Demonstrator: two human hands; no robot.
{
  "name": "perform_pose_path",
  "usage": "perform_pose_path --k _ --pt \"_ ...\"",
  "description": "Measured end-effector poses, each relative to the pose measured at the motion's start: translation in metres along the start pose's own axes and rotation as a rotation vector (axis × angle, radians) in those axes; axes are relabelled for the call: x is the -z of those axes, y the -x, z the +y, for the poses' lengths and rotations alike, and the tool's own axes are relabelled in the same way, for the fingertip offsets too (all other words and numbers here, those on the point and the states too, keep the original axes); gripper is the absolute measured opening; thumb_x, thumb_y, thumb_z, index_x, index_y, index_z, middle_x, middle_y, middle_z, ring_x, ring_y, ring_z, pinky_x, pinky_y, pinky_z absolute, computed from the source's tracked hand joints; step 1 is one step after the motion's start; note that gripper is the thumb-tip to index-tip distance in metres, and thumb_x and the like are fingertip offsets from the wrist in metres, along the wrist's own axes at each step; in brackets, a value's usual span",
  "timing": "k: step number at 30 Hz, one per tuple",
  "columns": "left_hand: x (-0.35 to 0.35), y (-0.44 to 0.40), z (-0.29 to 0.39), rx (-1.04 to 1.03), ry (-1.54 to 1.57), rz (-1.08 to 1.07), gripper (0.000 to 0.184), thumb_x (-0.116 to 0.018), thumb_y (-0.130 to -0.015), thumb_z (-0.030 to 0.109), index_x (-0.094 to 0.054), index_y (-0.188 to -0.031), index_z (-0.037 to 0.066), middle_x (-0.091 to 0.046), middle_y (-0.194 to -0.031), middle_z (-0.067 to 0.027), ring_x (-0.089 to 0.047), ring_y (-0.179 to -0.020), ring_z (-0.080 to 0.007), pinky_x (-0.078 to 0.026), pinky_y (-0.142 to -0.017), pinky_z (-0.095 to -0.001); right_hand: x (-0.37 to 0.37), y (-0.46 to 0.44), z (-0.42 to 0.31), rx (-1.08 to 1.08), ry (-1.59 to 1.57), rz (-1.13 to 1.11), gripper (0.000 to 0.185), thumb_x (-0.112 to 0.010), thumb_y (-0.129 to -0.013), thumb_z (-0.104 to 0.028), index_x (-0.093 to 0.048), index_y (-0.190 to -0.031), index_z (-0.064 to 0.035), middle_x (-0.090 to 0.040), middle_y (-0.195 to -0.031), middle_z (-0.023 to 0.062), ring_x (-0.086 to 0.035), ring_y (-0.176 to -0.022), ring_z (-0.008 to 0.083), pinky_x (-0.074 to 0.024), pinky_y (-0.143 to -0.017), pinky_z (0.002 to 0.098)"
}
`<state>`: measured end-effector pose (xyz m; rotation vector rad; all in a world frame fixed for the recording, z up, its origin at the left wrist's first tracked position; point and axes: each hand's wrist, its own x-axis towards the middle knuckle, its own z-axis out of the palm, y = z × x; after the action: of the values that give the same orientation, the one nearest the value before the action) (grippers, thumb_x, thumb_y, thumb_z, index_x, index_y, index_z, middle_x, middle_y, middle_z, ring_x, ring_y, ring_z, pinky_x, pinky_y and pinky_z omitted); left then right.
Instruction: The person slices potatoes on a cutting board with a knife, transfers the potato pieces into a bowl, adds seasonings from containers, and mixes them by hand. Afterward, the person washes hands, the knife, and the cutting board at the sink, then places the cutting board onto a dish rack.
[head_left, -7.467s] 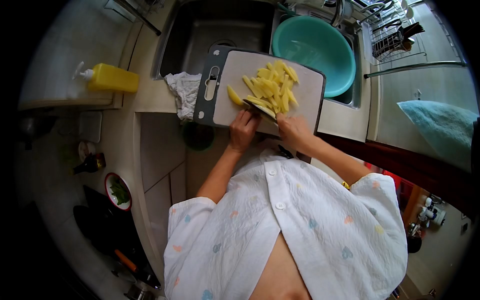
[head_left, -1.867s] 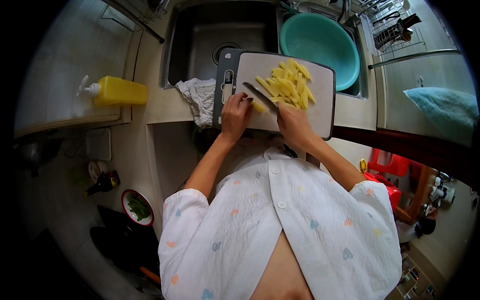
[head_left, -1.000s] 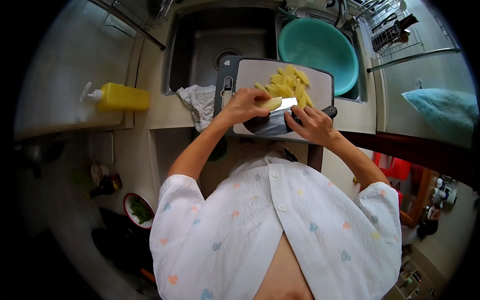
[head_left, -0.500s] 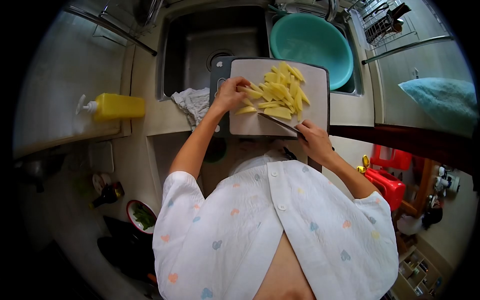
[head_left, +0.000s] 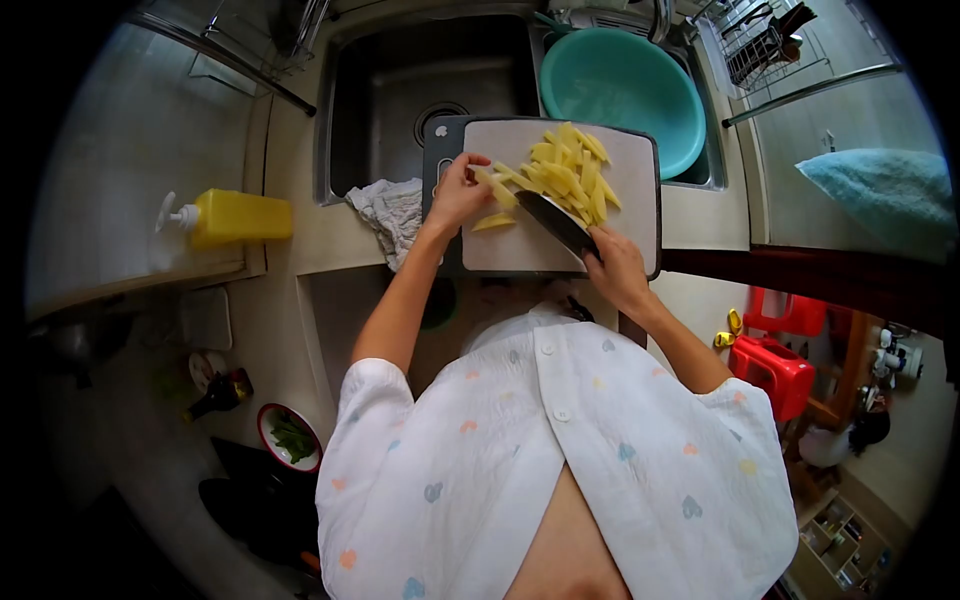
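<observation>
From where I stand, the left hand is at the left side of the chopping board, its thumb and fingers partly curled with a small gap between them, right at the ends of some pale yellow strips. Whether it pinches one or only touches them, I cannot tell. The right hand is closed firmly round the handle of a knife, with little handle showing. The blade slants up toward the left hand and its broad side lies along the lower edge of the strips, an angle that probably lets it work as a wall holding the heap together. Most strips lie crisscrossed right of the board's middle, while a single yellow piece sits apart, below the left fingertips. The board spans the counter front and the near rim of the sink, seemingly for a flat surface close to the body. A green basin sits in the neighbouring bowl just beyond the board, within easy reach, and a crumpled cloth lies by the board's left end, handy for wiping.
</observation>
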<state>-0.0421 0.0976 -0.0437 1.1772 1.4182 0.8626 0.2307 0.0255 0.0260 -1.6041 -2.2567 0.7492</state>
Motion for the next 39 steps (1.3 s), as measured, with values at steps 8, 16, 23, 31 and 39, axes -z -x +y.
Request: perform_pose_path --k 8,16,23,31,39 --pt "-0.018 0.014 -0.020 -0.042 0.046 -0.045 0.031 -0.069 -0.074 0.001 -0.059 -0.103 -0.003 -0.065 -0.079 -0.0069 -0.064 -0.069 -0.0128 -0.053 -0.065 -0.0259 0.003 0.014 -0.006 -0.084 -0.127 0.028 0.018 -0.055 -0.080 -0.006 -0.054 -0.094 0.0035 -0.057 -0.088 0.0242 -0.055 -0.086 0.0440 -0.0437 -0.075 0.0503" --pt "-0.041 0.058 0.004 -0.309 -0.534 0.344 0.019 -0.072 -0.074 0.006 -0.067 -0.092 0.001 -0.064 -0.087 -0.0101 -0.063 -0.071 -0.0251 -0.050 -0.068 -0.0339 -0.006 0.007 -0.012 0.069 -0.081 0.154 0.020 -0.055 -0.079 -0.003 -0.053 -0.098 0.0038 -0.058 -0.085 0.0243 -0.055 -0.081 0.0449 -0.0430 -0.069 0.0479" --pt "-0.047 0.064 -0.005 -0.570 -0.627 0.377 0.009 -0.069 -0.073 0.007 -0.068 -0.081 0.004 -0.062 -0.092 -0.0058 -0.058 -0.089 -0.0265 -0.046 -0.075 -0.0375 -0.014 -0.007 -0.030 0.094 -0.002 -0.014 0.017 -0.053 -0.080 -0.003 -0.046 -0.096 -0.0010 -0.059 -0.084 0.0192 -0.059 -0.079 0.0405 -0.0461 -0.068 0.0498" --pt "-0.048 0.060 -0.010 -0.580 -0.653 0.382 0.012 -0.069 -0.071 0.006 -0.068 -0.082 0.004 -0.062 -0.094 -0.0057 -0.057 -0.092 -0.0264 -0.045 -0.077 -0.0380 -0.018 -0.015 -0.038 0.073 0.132 -0.117 0.016 -0.054 -0.079 -0.001 -0.043 -0.091 -0.0001 -0.058 -0.080 0.0213 -0.058 -0.074 0.0428 -0.0448 -0.065 0.0498" --pt "-0.042 0.061 -0.006 -0.566 -0.671 0.359 0.017 -0.070 -0.070 0.010 -0.066 -0.086 0.004 -0.060 -0.095 -0.0083 -0.057 -0.092 -0.0281 -0.045 -0.079 -0.0395 -0.042 -0.031 -0.031 0.089 -0.017 -0.005 0.017 -0.051 -0.077 0.003 -0.045 -0.092 0.0016 -0.059 -0.081 0.0236 -0.060 -0.075 0.0435 -0.0472 -0.065 0.0516"
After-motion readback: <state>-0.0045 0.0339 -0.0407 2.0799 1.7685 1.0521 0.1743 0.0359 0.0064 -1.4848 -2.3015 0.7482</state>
